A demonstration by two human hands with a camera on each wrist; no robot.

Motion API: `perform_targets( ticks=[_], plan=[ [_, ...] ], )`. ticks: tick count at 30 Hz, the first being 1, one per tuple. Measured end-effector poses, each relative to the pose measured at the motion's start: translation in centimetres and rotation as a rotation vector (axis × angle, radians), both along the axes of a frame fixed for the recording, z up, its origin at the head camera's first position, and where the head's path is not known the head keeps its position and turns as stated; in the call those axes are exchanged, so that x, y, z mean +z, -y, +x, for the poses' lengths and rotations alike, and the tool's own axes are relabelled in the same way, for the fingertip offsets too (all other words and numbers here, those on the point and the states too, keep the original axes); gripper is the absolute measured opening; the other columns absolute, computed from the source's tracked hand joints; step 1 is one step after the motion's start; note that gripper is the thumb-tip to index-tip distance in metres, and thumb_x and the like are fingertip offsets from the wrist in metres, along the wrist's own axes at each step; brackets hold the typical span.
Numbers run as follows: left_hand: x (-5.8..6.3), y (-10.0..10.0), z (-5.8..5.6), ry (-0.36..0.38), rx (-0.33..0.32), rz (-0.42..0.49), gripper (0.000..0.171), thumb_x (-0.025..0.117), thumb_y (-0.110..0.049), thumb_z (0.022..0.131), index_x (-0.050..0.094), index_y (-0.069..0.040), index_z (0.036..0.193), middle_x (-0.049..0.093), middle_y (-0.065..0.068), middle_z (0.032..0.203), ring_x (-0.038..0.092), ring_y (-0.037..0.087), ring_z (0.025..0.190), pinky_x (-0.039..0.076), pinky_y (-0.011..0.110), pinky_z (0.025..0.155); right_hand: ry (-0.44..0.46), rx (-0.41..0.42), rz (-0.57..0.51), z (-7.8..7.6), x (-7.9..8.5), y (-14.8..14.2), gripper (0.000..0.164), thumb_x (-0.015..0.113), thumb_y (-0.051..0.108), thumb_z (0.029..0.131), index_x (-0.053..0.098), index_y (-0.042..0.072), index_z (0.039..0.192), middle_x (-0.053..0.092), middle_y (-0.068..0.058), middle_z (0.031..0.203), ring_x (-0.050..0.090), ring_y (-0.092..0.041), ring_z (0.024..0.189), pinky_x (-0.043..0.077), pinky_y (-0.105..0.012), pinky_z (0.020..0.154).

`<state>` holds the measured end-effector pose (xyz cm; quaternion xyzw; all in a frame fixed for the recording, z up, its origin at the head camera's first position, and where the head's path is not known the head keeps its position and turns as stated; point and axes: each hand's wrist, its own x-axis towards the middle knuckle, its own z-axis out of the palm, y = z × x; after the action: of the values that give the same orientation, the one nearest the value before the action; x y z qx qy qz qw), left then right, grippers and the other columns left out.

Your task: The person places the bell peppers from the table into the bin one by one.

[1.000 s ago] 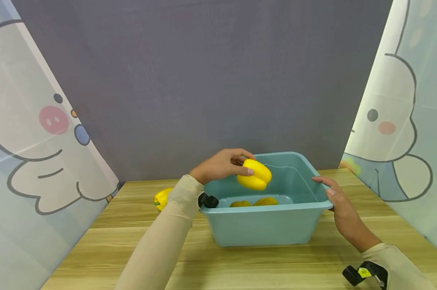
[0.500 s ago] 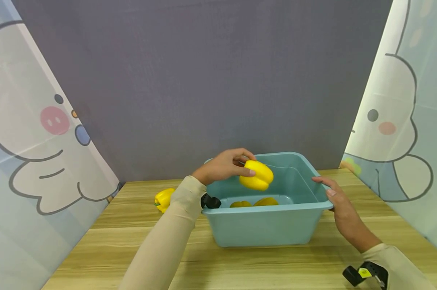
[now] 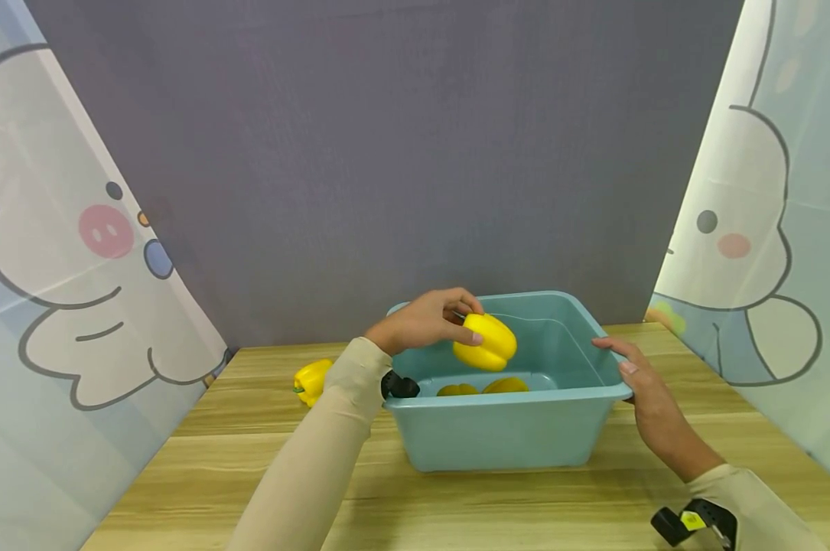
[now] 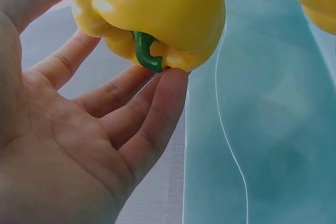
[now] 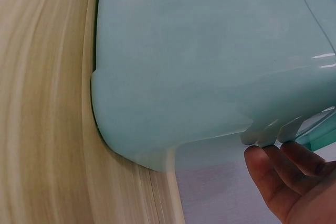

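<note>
My left hand (image 3: 428,317) holds a yellow bell pepper (image 3: 486,342) between thumb and fingers, above the inside of a blue-green plastic tub (image 3: 504,432). In the left wrist view the pepper (image 4: 157,9) has its green stem (image 4: 147,51) turned toward the palm. Two more yellow peppers (image 3: 506,385) lie on the tub's floor, partly hidden by its front wall. At the tub's right side my right hand (image 3: 652,405) grips the rim, thumb on top. From the right wrist view, its fingertips (image 5: 257,158) come up against the outer wall under the rim.
Another yellow bell pepper (image 3: 311,380) lies on the wooden table (image 3: 249,459) left of the tub, partly covered by the left sleeve. Behind the table stands a grey panel (image 3: 415,153), with cartoon-printed sheets (image 3: 56,229) at both sides.
My left hand has shifted slightly right, then dipped a little with the pepper over the tub. The right hand stays on the rim.
</note>
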<state>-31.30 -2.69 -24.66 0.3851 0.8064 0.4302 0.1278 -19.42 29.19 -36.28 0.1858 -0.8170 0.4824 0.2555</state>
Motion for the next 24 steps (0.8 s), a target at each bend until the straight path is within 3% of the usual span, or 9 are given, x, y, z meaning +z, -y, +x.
perform_targets(
  ticks=[5, 10, 18, 24],
  plan=[
    [-0.04, -0.06, 0.03, -0.026, 0.007, -0.026, 0.029, 0.077, -0.027, 0.091, 0.064, -0.018, 0.116, 0.065, -0.001, 0.119, 0.062, 0.021, 0.111, 0.053, 0.033, 0.088, 0.001, 0.001, 0.003, 0.02, -0.06, 0.00, 0.046, 0.018, 0.020, 0.110, 0.041, 0.005, 0.146, 0.035, 0.012, 0.143, 0.045, -0.013, 0.111, 0.044, -0.024, 0.079],
    [0.24, 0.12, 0.19, -0.039, 0.039, 0.045, 0.017, 0.066, -0.028, 0.099, 0.066, -0.016, 0.111, 0.068, -0.001, 0.112, 0.063, 0.020, 0.106, 0.053, 0.035, 0.087, -0.005, 0.010, -0.011, -0.10, -0.11, -0.04, 0.046, 0.018, 0.019, 0.110, 0.042, 0.003, 0.145, 0.036, 0.013, 0.142, 0.045, -0.013, 0.110, 0.045, -0.025, 0.078],
    [0.23, 0.26, 0.00, 0.007, 0.014, 0.107, 0.026, 0.062, -0.030, 0.102, 0.066, -0.010, 0.118, 0.070, 0.000, 0.113, 0.065, 0.020, 0.107, 0.050, 0.047, 0.094, 0.002, 0.007, -0.025, -0.08, -0.25, -0.03, 0.045, 0.018, 0.020, 0.110, 0.042, 0.005, 0.145, 0.037, 0.014, 0.141, 0.046, -0.012, 0.109, 0.044, -0.026, 0.077],
    [0.24, 0.27, -0.06, 0.008, 0.024, 0.116, 0.025, 0.061, -0.030, 0.102, 0.067, -0.013, 0.119, 0.069, 0.000, 0.116, 0.065, 0.019, 0.108, 0.052, 0.043, 0.093, 0.013, 0.010, -0.026, -0.04, -0.14, -0.04, 0.046, 0.018, 0.021, 0.110, 0.041, 0.005, 0.146, 0.036, 0.014, 0.142, 0.045, -0.013, 0.110, 0.044, -0.026, 0.078]
  ],
)
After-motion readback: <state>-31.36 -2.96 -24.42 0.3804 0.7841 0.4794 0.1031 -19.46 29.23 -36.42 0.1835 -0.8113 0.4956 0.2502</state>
